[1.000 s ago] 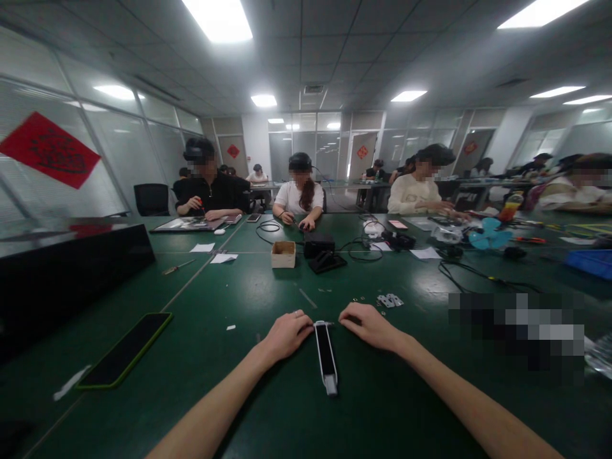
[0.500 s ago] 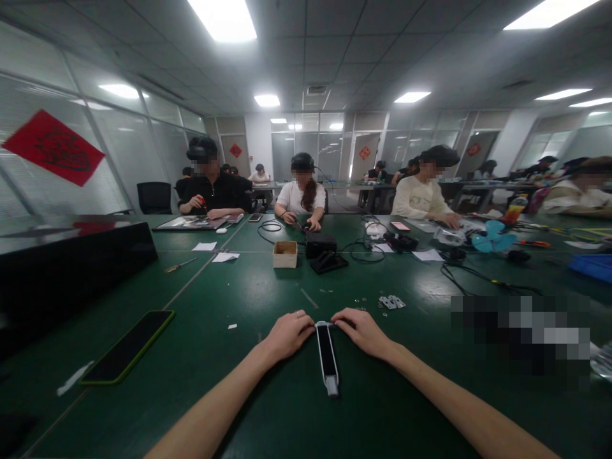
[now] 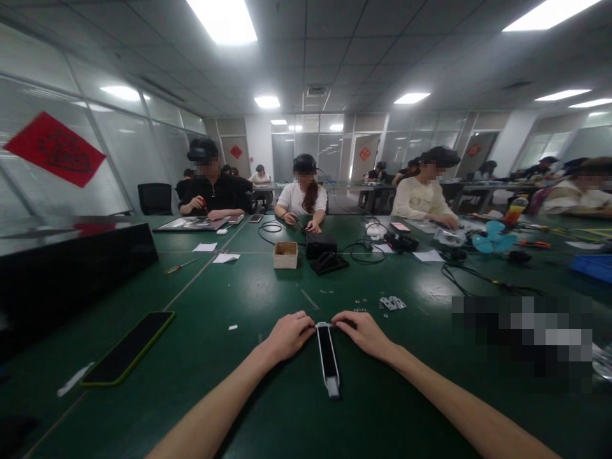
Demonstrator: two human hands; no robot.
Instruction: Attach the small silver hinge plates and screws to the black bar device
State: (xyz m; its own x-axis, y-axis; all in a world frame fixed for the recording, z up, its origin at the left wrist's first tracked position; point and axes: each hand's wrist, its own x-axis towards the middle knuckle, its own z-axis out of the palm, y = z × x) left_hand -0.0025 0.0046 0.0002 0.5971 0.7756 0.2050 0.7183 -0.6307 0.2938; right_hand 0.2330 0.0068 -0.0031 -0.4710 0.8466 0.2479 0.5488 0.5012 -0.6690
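Observation:
A long narrow black device with a silver rim [image 3: 327,358] lies lengthwise on the green table [image 3: 229,395] in front of me. My left hand [image 3: 287,335], a ring on one finger, rests on the table at the left of its far end, fingers curled against that end. From the right, my right hand [image 3: 364,331] meets the same end, fingers bent and pressed to it. Both hands pinch the device's far end between them. Small metal parts [image 3: 391,302] lie just beyond my right hand.
A phone in a green case [image 3: 128,348] lies at my left, next to a big black box [image 3: 67,268]. A small cardboard box [image 3: 285,254], black devices, cables and a screwdriver [image 3: 180,266] sit farther out. Several people work along the far side.
My right hand has slid left from a little away until its fingers touch the device's far end. The left hand and the device have stayed in place.

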